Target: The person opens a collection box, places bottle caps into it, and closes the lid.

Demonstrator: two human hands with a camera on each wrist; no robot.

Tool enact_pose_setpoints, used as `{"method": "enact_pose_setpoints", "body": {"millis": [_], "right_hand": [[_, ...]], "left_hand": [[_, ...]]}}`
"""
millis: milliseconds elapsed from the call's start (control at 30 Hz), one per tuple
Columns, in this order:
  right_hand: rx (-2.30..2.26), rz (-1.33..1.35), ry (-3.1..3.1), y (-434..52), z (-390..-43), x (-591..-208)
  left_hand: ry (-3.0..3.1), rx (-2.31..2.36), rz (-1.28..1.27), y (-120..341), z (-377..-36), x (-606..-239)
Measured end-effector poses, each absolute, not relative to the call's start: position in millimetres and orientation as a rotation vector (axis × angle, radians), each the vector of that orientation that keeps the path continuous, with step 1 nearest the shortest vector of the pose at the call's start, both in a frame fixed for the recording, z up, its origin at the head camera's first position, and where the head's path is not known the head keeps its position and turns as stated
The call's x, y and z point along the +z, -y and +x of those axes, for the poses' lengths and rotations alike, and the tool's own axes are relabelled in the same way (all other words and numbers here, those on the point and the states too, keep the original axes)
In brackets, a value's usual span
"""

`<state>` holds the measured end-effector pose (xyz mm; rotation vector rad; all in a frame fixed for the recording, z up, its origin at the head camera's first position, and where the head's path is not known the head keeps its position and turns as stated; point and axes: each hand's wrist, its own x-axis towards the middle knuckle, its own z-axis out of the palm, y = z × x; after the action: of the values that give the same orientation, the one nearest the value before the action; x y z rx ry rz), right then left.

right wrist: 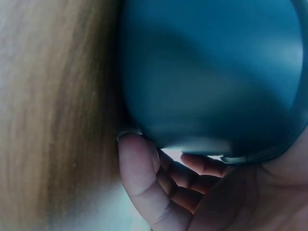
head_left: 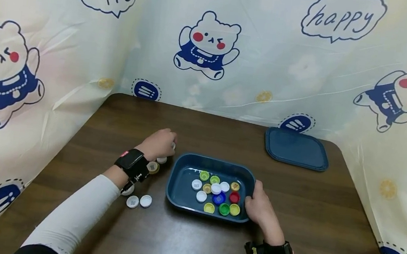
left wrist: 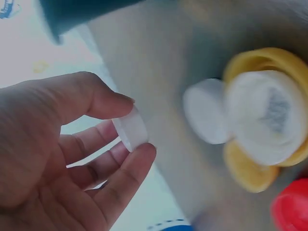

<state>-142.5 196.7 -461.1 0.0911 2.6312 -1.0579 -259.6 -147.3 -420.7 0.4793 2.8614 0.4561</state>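
Caps (head_left: 219,198), thirteen in one tray (head_left: 183,184); one white cap (left wrist: 134,129) pinched in left grip (head_left: 157,144), tray held in right grip (head_left: 260,206).

Left fingers (left wrist: 128,174) pinching, right fingers (right wrist: 206,165) gripping; left arm (head_left: 77,209) outstretched.

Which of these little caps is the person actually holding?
The white cap pinched in the left hand; the other caps in view rest in the blue tray or beside it.
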Motion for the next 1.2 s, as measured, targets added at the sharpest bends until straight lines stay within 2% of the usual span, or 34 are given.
{"method": "enact_pose_setpoints", "body": {"millis": [500, 767, 1200], "right_hand": [[-1.046, 0.104, -2.625, -196, -143, -460], [-1.053, 0.111, -2.632, -197, -143, -460], [-1.062, 0.131, -2.616, -197, -143, -460]], "left_hand": [[-2.857, 0.419, 0.693, 110, -219, -379], [-2.769, 0.346, 0.793, 89, -202, -384], [-2.663, 0.234, 0.824, 76, -203, -402]]}}
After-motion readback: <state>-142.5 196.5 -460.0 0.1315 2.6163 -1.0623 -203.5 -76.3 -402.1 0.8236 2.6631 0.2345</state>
